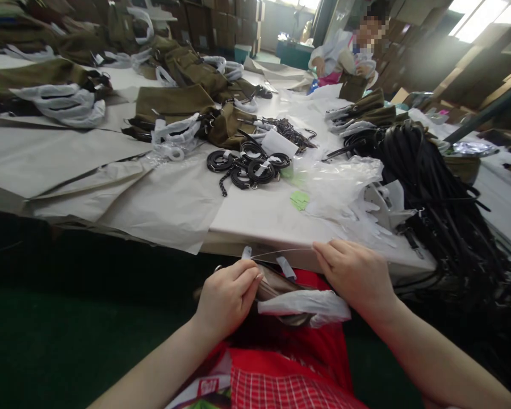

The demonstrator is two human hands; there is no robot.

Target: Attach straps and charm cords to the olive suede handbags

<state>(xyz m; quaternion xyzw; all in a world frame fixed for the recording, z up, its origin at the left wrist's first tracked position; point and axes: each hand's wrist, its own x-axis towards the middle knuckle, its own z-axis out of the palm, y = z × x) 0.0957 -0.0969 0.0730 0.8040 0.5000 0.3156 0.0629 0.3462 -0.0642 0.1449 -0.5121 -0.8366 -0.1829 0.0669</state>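
Pinching thread [283, 250], our R hand [355, 277] sits right of the bag [276, 282]; our L hand [229, 295], nearer, is closed on its left end, can't tell if on thread too. Bag lies btwn & just below hands, mouth approx L-R, near side of desk [255, 221].

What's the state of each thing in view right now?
Left hand, curled closed, grip hidden
Right hand, pinching thread
Thread, spanning hand to hand, slightly bowed
Nearest handle, wrapped in white
Short black straps, coiled
Long black straps, heaped, ends hanging
Clear plastic, crumpled
Olive bags, lying spread out
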